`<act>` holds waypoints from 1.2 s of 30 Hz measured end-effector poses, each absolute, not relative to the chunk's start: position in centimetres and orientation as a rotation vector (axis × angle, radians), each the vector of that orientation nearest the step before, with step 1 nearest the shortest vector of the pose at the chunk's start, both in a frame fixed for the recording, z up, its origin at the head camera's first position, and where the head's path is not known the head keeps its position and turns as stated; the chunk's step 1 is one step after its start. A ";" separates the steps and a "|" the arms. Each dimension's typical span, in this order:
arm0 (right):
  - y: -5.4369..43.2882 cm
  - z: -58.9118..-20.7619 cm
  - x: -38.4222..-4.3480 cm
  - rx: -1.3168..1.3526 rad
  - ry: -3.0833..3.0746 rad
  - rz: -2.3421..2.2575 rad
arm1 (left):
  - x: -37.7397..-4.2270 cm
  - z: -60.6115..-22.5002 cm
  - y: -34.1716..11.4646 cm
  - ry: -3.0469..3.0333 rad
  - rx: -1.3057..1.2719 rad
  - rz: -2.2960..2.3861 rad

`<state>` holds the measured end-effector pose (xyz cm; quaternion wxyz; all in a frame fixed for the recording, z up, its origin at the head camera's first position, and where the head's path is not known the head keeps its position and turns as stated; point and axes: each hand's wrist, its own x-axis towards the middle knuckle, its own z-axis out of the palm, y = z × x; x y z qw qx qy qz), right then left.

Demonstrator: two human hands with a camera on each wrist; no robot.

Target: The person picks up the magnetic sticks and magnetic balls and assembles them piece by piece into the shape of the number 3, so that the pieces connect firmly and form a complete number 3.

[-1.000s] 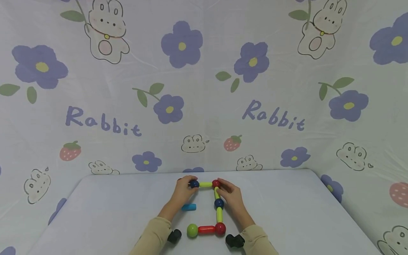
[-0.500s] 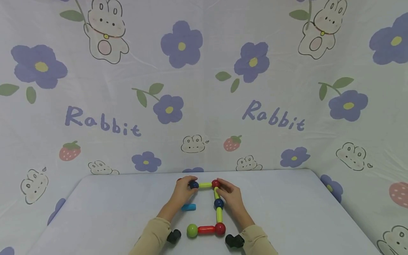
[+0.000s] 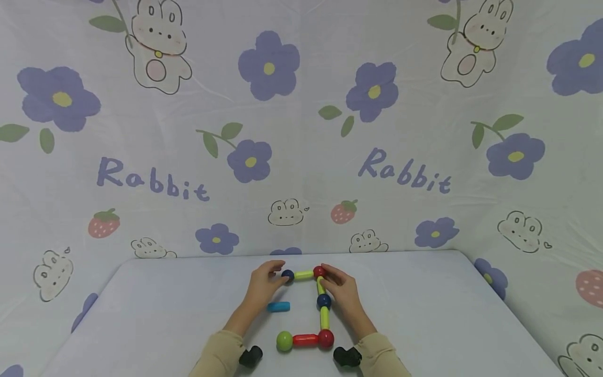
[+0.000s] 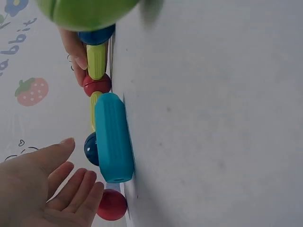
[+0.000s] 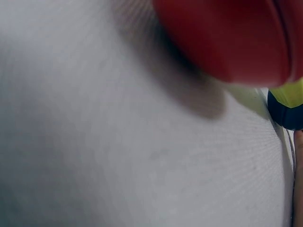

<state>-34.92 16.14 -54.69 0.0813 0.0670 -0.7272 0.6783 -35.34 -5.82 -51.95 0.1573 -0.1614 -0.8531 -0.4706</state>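
Note:
Balls and rods are joined in a shape with one side unclosed. My left hand has its fingers spread beside the dark blue ball at the far left end and holds nothing. A yellow-green rod runs from that ball to a red ball, which my right hand pinches. Toward me follow another dark blue ball, a large red ball, a red rod and a green ball. A loose red ball lies beyond my left fingers, hidden in the head view.
A separate light blue rod lies on the white table, right of my left wrist. Black devices sit at both wrists. Behind the table hangs a patterned cloth.
My left hand has let go of the dark blue ball and drawn slightly left and toward me, its fingers spreading. The right hand and the joined pieces stay nearly still.

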 end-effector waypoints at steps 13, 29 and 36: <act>16.3 -54.8 -34.9 0.205 -2.162 2.023 | -33.8 -52.4 -7.3 -2.389 -0.517 -1.512; 16.2 -54.9 -35.5 0.189 -2.160 2.039 | -32.2 -53.2 -8.2 -2.530 -0.636 -1.516; 16.3 -54.3 -35.5 0.229 -2.129 2.116 | -32.2 -53.7 -8.2 -2.539 -0.718 -1.467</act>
